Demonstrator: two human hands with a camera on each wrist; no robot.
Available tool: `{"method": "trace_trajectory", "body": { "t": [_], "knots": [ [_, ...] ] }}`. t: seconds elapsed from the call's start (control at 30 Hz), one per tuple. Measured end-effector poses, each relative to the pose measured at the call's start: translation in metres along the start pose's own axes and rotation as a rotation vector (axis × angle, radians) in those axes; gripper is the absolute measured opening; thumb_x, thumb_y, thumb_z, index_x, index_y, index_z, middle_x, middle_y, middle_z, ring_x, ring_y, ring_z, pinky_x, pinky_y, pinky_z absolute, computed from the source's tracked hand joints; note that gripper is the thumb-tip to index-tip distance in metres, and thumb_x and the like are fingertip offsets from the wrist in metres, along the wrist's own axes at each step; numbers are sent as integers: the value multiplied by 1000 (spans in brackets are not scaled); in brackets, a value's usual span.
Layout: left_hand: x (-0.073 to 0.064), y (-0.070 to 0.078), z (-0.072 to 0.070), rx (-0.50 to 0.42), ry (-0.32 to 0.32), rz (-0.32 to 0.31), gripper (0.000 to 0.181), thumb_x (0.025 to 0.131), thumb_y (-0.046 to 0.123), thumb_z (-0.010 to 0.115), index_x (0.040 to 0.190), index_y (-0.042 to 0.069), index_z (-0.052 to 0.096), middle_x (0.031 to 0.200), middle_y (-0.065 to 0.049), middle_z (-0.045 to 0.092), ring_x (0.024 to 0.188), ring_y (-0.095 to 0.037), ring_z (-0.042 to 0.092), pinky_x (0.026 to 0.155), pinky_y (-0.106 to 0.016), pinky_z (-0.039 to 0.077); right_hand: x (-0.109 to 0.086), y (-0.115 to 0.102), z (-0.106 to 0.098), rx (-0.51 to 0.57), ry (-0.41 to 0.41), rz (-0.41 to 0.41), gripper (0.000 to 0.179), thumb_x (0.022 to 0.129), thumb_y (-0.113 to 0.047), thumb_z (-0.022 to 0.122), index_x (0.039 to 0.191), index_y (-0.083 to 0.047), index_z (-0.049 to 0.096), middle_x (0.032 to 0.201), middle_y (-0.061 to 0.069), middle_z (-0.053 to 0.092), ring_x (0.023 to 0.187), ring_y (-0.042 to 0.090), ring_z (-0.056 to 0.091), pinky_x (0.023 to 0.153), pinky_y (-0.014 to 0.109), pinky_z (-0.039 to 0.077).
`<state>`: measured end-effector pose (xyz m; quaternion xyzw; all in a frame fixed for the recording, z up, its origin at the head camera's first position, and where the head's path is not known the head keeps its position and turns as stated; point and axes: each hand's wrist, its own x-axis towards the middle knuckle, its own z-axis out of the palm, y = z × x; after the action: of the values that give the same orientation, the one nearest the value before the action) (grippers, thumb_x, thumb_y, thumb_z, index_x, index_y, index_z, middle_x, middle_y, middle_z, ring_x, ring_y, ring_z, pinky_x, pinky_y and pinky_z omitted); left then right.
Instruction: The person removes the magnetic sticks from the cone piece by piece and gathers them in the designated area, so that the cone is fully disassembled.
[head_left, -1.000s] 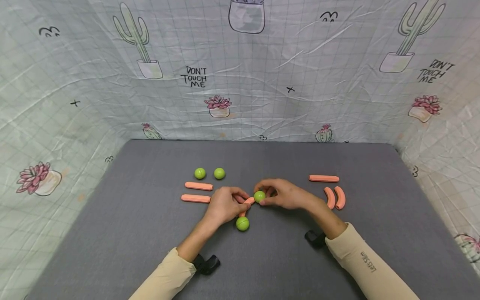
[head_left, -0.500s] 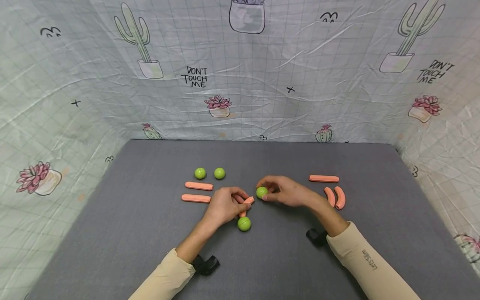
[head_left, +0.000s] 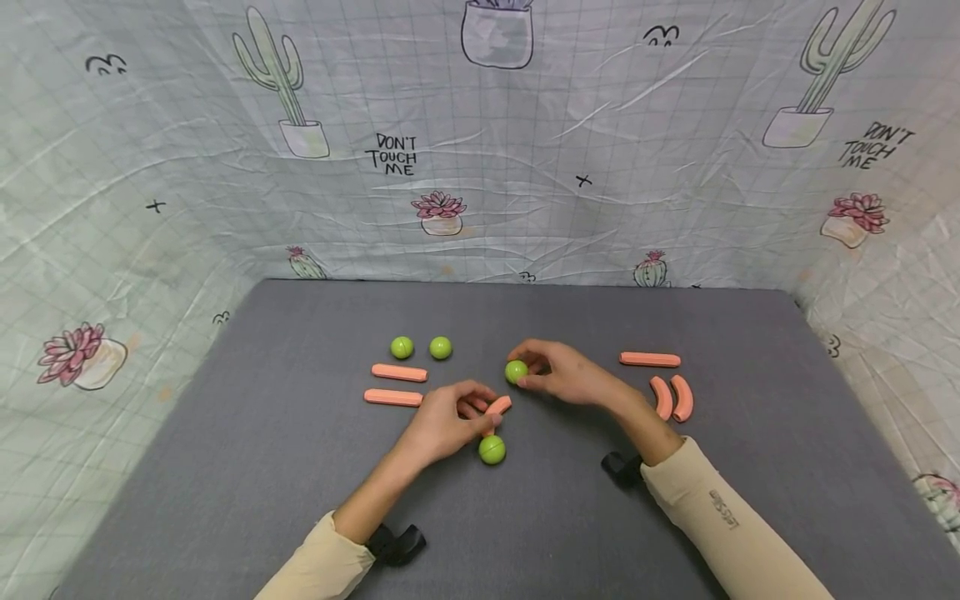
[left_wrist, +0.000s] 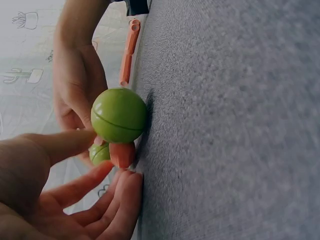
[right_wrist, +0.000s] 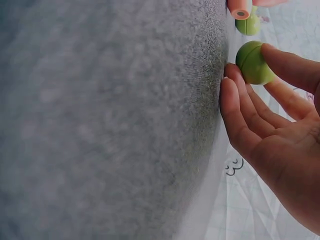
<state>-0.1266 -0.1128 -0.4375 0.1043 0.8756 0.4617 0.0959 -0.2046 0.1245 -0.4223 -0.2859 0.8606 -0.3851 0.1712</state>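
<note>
A short curved orange stick (head_left: 499, 405) lies at the middle of the grey table, with a green ball (head_left: 492, 450) at its near end. My left hand (head_left: 448, 423) has thumb and index finger on either side of this stick, pinching it. In the left wrist view the same ball (left_wrist: 119, 115) hides most of the orange stick (left_wrist: 122, 156) behind it. Beyond the stick's far end, my right hand (head_left: 561, 375) pinches a second green ball (head_left: 516, 372) between thumb and fingers. The right wrist view has this ball (right_wrist: 254, 62) at the fingertips, apart from the stick.
Two green balls (head_left: 440, 347) sit at the back left, above two straight orange sticks (head_left: 399, 372). To the right lie one straight orange stick (head_left: 649, 359) and two curved sticks (head_left: 682, 398). A printed cloth (head_left: 510, 167) hangs behind the grey table (head_left: 300, 483).
The right hand's ball has come away from the curved stick's far end and moved back. The left hand still holds the stick, its wrist shifted slightly toward the near left.
</note>
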Motion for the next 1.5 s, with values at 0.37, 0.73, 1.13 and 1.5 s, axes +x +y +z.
{"method": "trace_trajectory", "body": {
  "t": [0.37, 0.73, 1.13, 1.5],
  "knots": [
    [-7, -4, -11, 45, -166, 99, 50, 89, 34, 84, 133, 16, 69, 119, 0, 71, 106, -15, 66, 95, -33, 54, 12, -2, 0, 12, -2, -17, 32, 101, -14, 70, 132, -7, 66, 124, 13, 71, 113, 27, 70, 95, 41, 57],
    [-9, -3, -16, 24, -283, 97, 69, 83, 30, 90, 143, 13, 60, 128, -6, 61, 117, -21, 58, 83, -25, 54, 27, -3, 0, -9, -5, -5, 34, 100, -19, 72, 133, -9, 68, 114, 12, 72, 99, 20, 69, 82, 32, 55],
    [-10, -5, -16, 18, -270, 98, 68, 84, 23, 89, 144, 12, 59, 127, -8, 61, 118, -21, 58, 82, -22, 54, 44, -7, 4, -47, -10, -3, 34, 101, -21, 72, 132, -11, 68, 112, 10, 73, 98, 19, 68, 86, 33, 55],
    [-10, -6, -18, 16, -288, 116, 64, 87, 24, 87, 143, 7, 59, 123, -12, 60, 116, -23, 59, 83, -22, 54, 60, -13, 7, -56, -18, -8, 34, 100, -20, 72, 132, -9, 68, 116, 13, 74, 103, 23, 69, 89, 35, 55]
  ]
}}
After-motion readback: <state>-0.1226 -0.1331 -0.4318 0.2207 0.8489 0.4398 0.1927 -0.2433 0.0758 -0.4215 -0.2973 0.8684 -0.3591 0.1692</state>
